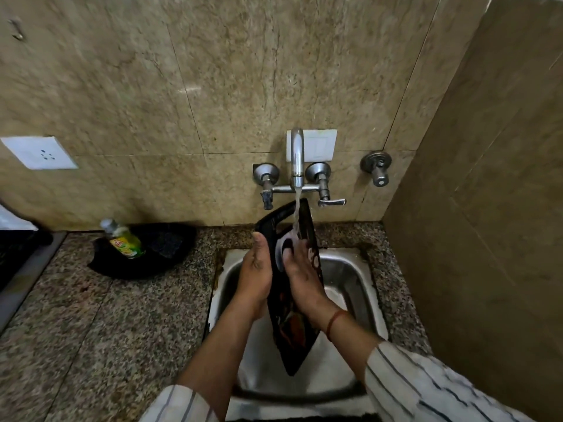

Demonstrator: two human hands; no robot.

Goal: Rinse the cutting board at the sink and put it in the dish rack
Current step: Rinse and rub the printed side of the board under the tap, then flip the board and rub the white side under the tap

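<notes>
Two hands held the dark cutting board (300, 339) on edge over the steel sink (350, 269), long axis running from the person toward the tap (297, 156), far end raised under the stream. Left hand (256, 275) gripped its left face; right hand (300, 269) lay flat, fingers (288, 254) extended. Speckled granite counter (91, 315); beige stone wall (182, 86).

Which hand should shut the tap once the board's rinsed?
Probably the right hand: it only rubs the cutting board, and the tap lever sits on its side. The left hand grips the board's edge.
</notes>
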